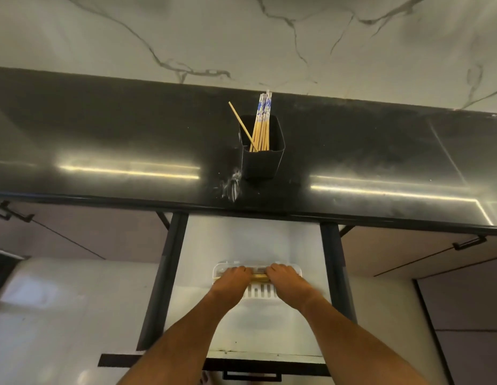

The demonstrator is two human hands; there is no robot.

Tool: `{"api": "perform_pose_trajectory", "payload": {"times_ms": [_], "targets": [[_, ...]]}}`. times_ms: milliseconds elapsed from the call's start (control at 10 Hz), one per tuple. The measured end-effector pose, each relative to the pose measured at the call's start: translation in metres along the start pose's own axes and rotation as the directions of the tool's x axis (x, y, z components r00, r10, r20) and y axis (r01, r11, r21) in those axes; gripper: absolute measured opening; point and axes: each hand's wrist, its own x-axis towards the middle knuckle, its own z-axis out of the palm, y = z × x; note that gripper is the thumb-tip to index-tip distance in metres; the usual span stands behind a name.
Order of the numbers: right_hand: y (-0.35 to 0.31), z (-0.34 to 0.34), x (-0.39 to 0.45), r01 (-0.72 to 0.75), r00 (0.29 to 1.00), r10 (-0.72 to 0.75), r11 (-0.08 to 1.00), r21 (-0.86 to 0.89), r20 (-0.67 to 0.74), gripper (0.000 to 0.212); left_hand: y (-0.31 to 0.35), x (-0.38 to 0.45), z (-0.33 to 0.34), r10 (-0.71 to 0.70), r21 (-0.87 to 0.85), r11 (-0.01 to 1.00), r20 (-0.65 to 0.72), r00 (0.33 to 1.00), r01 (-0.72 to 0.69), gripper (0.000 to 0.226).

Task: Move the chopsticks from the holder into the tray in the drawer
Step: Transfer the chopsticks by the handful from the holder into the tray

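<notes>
Head view: my left hand (232,276) and right hand (283,275) are both curled onto a chopstick bundle (259,278) in the tray (297,269). I'd square it lengthwise before letting go. More chopsticks (262,126) wait in the holder (262,159).

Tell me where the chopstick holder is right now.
In the head view, the black holder stands upright on the dark countertop, near centre, above the open drawer, with chopsticks still in it.

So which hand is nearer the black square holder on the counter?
Neither clearly: left hand and right hand both rest on the white tray in the drawer, below the holder.
</notes>
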Motion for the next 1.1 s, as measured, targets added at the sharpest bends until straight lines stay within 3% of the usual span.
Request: {"api": "perform_pose_trajectory", "payload": {"times_ms": [100, 200, 300, 400, 500, 900, 1100], "targets": [[0.003, 0.022, 0.006, 0.005, 0.999, -0.006, 1.0, 0.026, 0.04, 0.043, 0.0, 0.004, 0.011, 0.046, 0.029, 0.999, -0.03, 0.999, -0.045, 0.03], [0.007, 0.031, 0.01, 0.012, 0.999, -0.014, 1.0, 0.023, 0.051, 0.04, 0.005, 0.01, 0.008, 0.166, 0.091, 0.981, 0.046, 0.985, -0.17, 0.034], [0.011, 0.036, 0.013, -0.019, 0.996, 0.014, 0.998, 0.059, 0.085, 0.034, 0.016, 0.009, 0.013, -0.048, -0.216, 0.975, 0.009, 0.999, 0.049, 0.022], [0.012, 0.036, 0.015, -0.056, 0.993, 0.047, 0.995, 0.085, 0.107, 0.028, 0.012, 0.015, 0.028, -0.07, -0.241, 0.969, -0.044, 0.997, 0.057, 0.018], [0.009, 0.033, 0.018, -0.082, 0.991, 0.071, 0.993, 0.091, 0.115, 0.028, 0.004, 0.014, 0.019, -0.018, -0.083, 0.996, 0.004, 1.0, 0.019, 0.023], [0.006, 0.031, 0.021, -0.142, 0.99, 0.143, 0.989, -0.037, 0.017, 0.02, 0.003, 0.011, 0.018, -0.161, -0.204, 0.967, -0.013, 0.987, 0.155, 0.023], [0.008, 0.04, 0.026, -0.161, 0.985, 0.16, 0.987, 0.027, 0.06, 0.019, -0.003, 0.014, 0.029, -0.168, -0.132, 0.977, -0.012, 0.986, 0.165, 0.018]]}}
